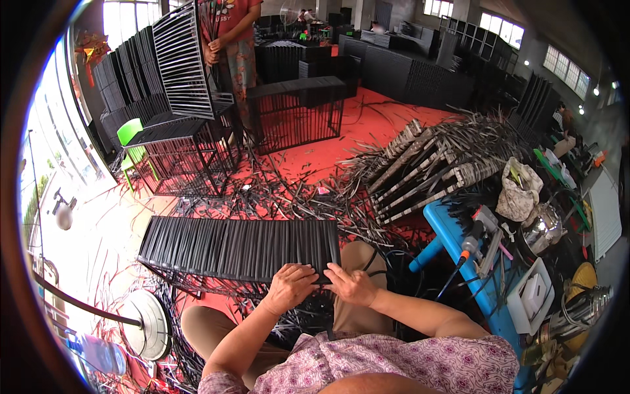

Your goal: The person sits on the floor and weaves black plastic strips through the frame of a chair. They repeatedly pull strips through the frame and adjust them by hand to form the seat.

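Observation:
A long black frame wrapped in flat black strips [239,246] lies across in front of my knees, its thin bars showing below the near edge. My left hand [292,287] grips its near edge close to the right end, fingers closed over the top. At the near right corner, my right hand [350,285] is closed in a pinch on a dark strip. A loose end of black strip [375,264] curves out beside that hand, above my right knee. The underside of the corner and parts of both thumbs are hidden.
A blue stool [459,256] at right holds a heat-gun-like tool [471,240] and a white box [530,295]. Strip scraps cover the red floor around a scrap-covered frame [426,174]. A round fan base [146,325] stands left. Another person [230,59] holds a slatted frame at far left.

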Action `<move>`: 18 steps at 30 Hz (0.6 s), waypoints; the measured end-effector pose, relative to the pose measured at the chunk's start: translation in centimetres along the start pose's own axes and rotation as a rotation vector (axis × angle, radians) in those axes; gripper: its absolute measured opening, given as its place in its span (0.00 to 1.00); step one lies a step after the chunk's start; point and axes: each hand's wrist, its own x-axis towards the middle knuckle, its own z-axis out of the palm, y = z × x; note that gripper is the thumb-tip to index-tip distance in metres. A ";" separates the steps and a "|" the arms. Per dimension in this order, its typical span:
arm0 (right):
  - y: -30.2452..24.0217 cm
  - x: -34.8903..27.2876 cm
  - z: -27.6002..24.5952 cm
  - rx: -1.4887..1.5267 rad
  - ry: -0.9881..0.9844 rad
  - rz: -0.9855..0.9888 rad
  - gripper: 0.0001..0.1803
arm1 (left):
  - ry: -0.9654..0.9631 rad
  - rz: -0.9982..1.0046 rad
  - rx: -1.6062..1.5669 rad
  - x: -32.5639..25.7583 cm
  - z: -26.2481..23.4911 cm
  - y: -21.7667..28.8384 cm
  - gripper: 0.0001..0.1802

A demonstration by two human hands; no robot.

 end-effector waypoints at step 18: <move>0.5 1.1 -1.2 0.039 0.000 -0.068 0.19 | -0.016 -0.243 -0.058 0.3 0.3 0.9 0.14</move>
